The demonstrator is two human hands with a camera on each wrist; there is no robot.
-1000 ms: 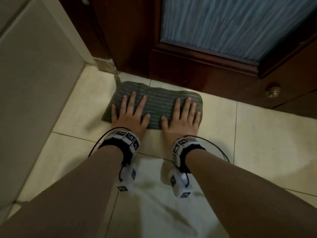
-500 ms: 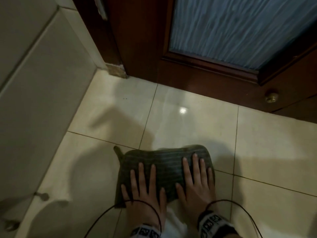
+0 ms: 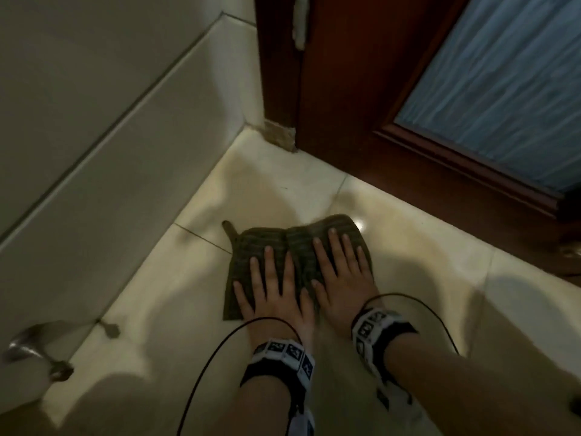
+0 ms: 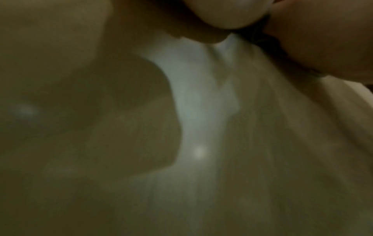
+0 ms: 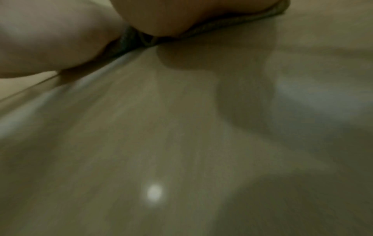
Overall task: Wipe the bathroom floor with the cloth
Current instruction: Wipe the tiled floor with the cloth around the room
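Green striped cloth (image 3: 295, 247) flat on cream tiled floor (image 3: 418, 269), under both palms. Left hand (image 3: 273, 291) and right hand (image 3: 342, 275) side by side, fingers straight and spread, pressing down.

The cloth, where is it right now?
In the head view the cloth lies flat on the floor tiles, under the left hand and right hand, short of the wooden door.

You get dim, warm light throughout; a small glare spot shines on the glossy floor (image 3: 408, 247), soft shadows fall left, and both wrist views are heavily blurred.
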